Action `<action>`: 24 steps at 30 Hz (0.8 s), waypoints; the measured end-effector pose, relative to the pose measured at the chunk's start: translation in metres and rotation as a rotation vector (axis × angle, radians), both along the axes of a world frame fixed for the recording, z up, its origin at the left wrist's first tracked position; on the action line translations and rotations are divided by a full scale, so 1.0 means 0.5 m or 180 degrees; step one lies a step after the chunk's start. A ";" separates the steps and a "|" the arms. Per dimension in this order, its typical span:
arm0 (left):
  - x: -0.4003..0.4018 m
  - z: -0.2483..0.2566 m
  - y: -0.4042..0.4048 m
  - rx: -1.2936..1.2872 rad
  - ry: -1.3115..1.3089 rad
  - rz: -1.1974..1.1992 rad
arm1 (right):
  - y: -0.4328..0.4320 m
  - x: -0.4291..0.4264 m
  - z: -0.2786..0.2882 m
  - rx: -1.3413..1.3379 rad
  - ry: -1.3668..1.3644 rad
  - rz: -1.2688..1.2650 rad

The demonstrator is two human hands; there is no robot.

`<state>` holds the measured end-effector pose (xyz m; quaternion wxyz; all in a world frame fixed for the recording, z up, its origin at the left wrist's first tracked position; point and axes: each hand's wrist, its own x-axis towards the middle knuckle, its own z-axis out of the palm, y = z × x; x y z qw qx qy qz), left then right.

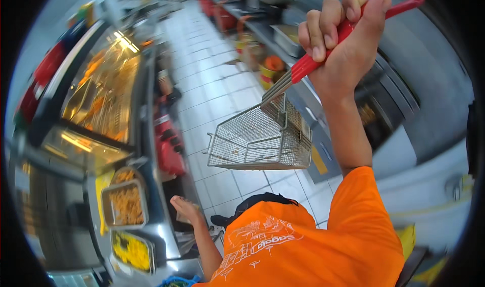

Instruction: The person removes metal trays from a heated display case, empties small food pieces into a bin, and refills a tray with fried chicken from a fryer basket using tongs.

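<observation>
My right hand [341,40] is raised at the upper right, its fingers closed round the red-coated handle [314,61] of a wire mesh fryer basket [261,139]. The basket hangs over the tiled floor and looks empty but for a few crumbs. Low in the view, my left hand [185,209] is beside the edge of the steel counter [166,234]; a pale thing shows under the palm, and whether it is held is unclear. On that counter stand a metal tray of fried food [127,205] and a metal tray of yellow food [132,251].
A lit glass display case [102,93] with fried food stands at the left. Red items [168,146] are on a shelf below the counter edge. Across the white-tiled floor [204,74] are a steel counter with pans, yellow tins [267,74] under it, and an oven-like appliance [382,105].
</observation>
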<state>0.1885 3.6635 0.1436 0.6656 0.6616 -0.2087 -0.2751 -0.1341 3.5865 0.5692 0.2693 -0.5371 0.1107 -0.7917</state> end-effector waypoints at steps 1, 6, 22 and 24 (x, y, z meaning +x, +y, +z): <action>-0.050 -0.014 -0.035 0.0126 0.0166 -0.0293 | 0.022 -0.064 -0.010 0.0037 0.0013 -0.0159; -0.231 -0.174 -0.126 0.1218 0.0699 -0.1400 | 0.186 -0.309 -0.013 0.0201 0.0278 -0.1352; -0.145 -0.499 -0.078 0.3999 -0.0533 -0.3892 | 0.414 -0.608 0.067 0.0140 0.0982 -0.4845; -0.181 -0.494 -0.139 0.3903 -0.0333 -0.3875 | 0.400 -0.620 0.081 -0.0064 0.0943 -0.5230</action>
